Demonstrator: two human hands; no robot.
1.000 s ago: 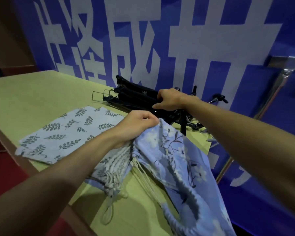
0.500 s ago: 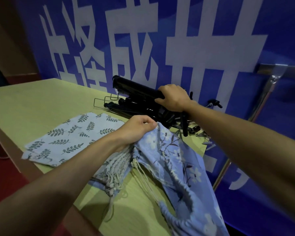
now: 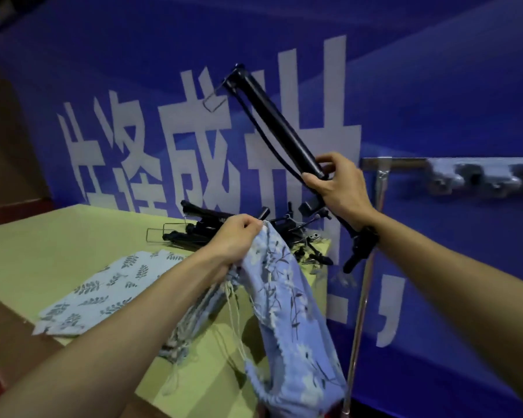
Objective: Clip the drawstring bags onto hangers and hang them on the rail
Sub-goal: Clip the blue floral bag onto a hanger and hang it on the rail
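The right hand (image 3: 338, 188) grips a black clamp hanger (image 3: 272, 116), tilted above the hanger pile (image 3: 212, 230) at the far right of the table (image 3: 43, 236). The left hand (image 3: 236, 236) pinches the blue floral drawstring bag (image 3: 284, 297) by its top edge, just below. That edge should be spread flat before clamping, with the cords clear.

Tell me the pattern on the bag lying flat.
Dark leaf sprigs on pale grey; flat bag, head view.

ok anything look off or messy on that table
The black clip hangers lie in a tangled heap at the far corner of the yellow-green table, and the blue floral drawstring bag droops over its edge from the left hand.
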